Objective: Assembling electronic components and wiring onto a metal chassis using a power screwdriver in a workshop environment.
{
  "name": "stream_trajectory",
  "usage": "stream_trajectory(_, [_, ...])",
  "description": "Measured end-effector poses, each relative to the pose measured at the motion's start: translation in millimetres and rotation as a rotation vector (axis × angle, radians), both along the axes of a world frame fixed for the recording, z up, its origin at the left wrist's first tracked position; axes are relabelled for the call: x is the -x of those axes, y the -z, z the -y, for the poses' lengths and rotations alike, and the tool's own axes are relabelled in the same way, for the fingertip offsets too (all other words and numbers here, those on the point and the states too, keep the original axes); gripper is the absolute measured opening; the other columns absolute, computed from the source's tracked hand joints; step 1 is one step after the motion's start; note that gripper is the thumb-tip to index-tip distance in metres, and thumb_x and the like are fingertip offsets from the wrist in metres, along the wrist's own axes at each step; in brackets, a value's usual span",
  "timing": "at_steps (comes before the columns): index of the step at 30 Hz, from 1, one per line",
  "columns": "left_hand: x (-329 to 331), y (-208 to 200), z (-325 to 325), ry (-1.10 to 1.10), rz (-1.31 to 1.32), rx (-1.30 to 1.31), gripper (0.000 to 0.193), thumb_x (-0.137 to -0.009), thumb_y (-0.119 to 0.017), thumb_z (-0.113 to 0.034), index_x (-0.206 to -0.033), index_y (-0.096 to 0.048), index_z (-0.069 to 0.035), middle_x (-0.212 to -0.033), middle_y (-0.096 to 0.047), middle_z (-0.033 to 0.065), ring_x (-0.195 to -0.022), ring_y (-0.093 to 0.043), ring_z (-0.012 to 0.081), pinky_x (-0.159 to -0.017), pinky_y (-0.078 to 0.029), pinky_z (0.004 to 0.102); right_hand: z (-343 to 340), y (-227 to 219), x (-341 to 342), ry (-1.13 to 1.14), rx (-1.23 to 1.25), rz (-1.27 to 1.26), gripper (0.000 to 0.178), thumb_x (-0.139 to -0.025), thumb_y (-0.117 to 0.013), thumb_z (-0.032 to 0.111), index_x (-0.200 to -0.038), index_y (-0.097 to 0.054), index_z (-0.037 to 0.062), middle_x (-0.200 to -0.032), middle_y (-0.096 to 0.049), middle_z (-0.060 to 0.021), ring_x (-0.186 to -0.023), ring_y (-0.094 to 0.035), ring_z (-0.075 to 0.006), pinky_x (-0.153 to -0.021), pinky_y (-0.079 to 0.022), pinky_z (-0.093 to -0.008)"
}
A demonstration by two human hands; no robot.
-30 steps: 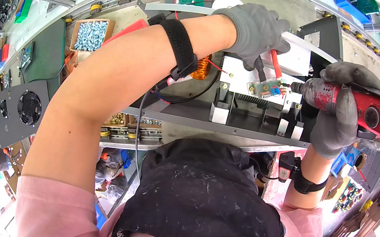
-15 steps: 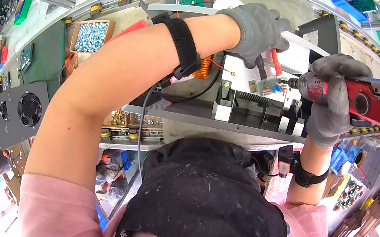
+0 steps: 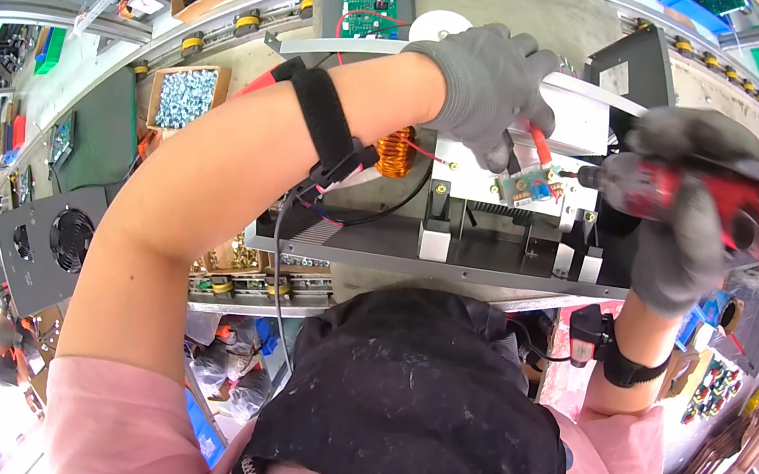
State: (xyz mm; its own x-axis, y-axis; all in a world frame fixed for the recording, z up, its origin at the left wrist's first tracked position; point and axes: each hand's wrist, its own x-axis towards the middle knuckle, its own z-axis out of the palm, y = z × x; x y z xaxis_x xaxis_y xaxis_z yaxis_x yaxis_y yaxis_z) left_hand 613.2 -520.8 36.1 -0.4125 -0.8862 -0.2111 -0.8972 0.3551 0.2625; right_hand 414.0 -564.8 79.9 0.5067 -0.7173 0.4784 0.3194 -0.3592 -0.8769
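Observation:
My right hand (image 3: 692, 221), in a grey glove and blurred by motion, is wrapped round a red power screwdriver (image 3: 744, 215). The tool lies nearly level, its bit pointing left close to a small circuit board (image 3: 532, 191) with blue parts. My gloved left hand (image 3: 492, 89) has its fingers curled over a red-sleeved cable (image 3: 539, 144) and a black-sleeved cable (image 3: 514, 162); the exact grip is partly hidden. Both cable ends reach down to the small board, which sits on a white metal plate (image 3: 469, 163) inside a dark metal chassis (image 3: 348, 240).
A copper coil (image 3: 396, 154) sits left of the plate. A green circuit board (image 3: 371, 7) stands beyond my left forearm. A box of screws (image 3: 186, 98) lies at the left. A pale metal strip (image 3: 327, 45) crosses behind my left hand. A fan panel (image 3: 40, 233) stands at the far left.
The screwdriver has drawn back slightly to the right and down, with my right hand blurring. My left hand has shifted a little left and down, its fingers lower over the cables.

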Motion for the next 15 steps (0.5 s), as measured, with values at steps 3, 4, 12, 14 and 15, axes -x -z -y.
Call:
stream_trajectory(3, [1, 9, 1, 0.007, 0.022, 0.064, 0.048, -0.062, -0.075, -0.033, -0.109, -0.065, -0.028, -0.122, -0.047, 0.0095, -0.111, -0.047, 0.0265, -0.094, -0.039, 0.0365, 10, -18, 16, 0.081, 0.164, 0.071, 0.043, -0.076, -0.057, 0.024, -0.107, -0.052, -0.0051, -0.089, -0.056, -0.0175, -0.086, -0.055, -0.0289, -0.079, -0.044, -0.0410])
stream_trajectory(4, [1, 11, 1, 0.015, 0.027, 0.065, 0.048, -0.062, -0.075, -0.033, -0.109, -0.065, -0.028, -0.122, -0.047, 0.0095, -0.111, -0.047, 0.0265, -0.094, -0.039, 0.0365, 12, -22, 20, 0.126, 0.143, 0.088, 0.045, -0.077, -0.056, 0.028, -0.106, -0.051, -0.0061, -0.090, -0.054, -0.0172, -0.088, -0.053, -0.0298, -0.082, -0.042, -0.0419])
stream_trajectory(12, [-21, 3, 19, -0.290, -0.533, -0.065, 0.035, -0.077, -0.063, -0.024, -0.111, -0.064, -0.024, -0.107, -0.055, 0.0102, -0.093, -0.055, 0.0193, -0.082, -0.046, 0.0304, -10, -25, 36, 0.234, 0.077, 0.095, 0.047, -0.076, -0.058, 0.034, -0.097, -0.049, -0.0064, -0.085, -0.049, -0.0142, -0.083, -0.048, -0.0255, -0.077, -0.038, -0.0373])
stream_trajectory(14, [-34, 5, 21, -0.592, -0.653, -0.458, 0.036, -0.080, -0.057, -0.015, -0.116, -0.061, -0.016, -0.098, -0.057, 0.0072, -0.082, -0.055, 0.0124, -0.074, -0.047, 0.0247, -17, -26, 42, 0.224, 0.051, 0.120, 0.046, -0.075, -0.059, 0.035, -0.096, -0.049, -0.0060, -0.083, -0.048, -0.0135, -0.080, -0.047, -0.0239, -0.075, -0.037, -0.0364])
stream_trajectory(15, [-39, 8, 20, -0.679, -0.862, -0.349, 0.037, -0.080, -0.055, -0.011, -0.117, -0.060, -0.012, -0.096, -0.056, 0.0056, -0.080, -0.054, 0.0108, -0.071, -0.047, 0.0234, -21, -27, 46, 0.251, 0.043, 0.100, 0.046, -0.075, -0.059, 0.034, -0.096, -0.050, -0.0063, -0.083, -0.048, -0.0138, -0.081, -0.048, -0.0242, -0.076, -0.038, -0.0366])
